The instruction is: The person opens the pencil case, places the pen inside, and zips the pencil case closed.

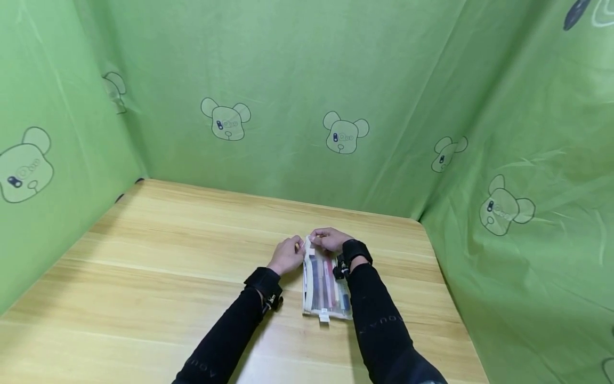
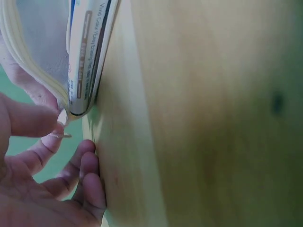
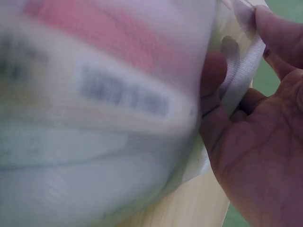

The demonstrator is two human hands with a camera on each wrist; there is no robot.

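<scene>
A see-through mesh pencil case [image 1: 315, 290] with a pale zip edge lies on the table, filled with several pens and markers. My left hand [image 1: 286, 257] is at its far left corner, where thumb and finger pinch a small pale piece at the end of the zip edge [image 2: 29, 64]. Close to those fingers, a white marker [image 2: 85, 52] stands inside the mesh. With my right hand [image 1: 330, 240] I grip the far end of the pencil case, its thin material between the fingers [image 3: 215, 73]. The right wrist view shows the mesh side [image 3: 109, 189] blurred, with a barcode behind it.
The wooden table [image 1: 158, 277] spreads around the pencil case. Green cloth [image 1: 283, 64] with bear-head prints hangs along its back, left and right edges. A short white tab [image 1: 324, 316] sticks out from the near end of the case.
</scene>
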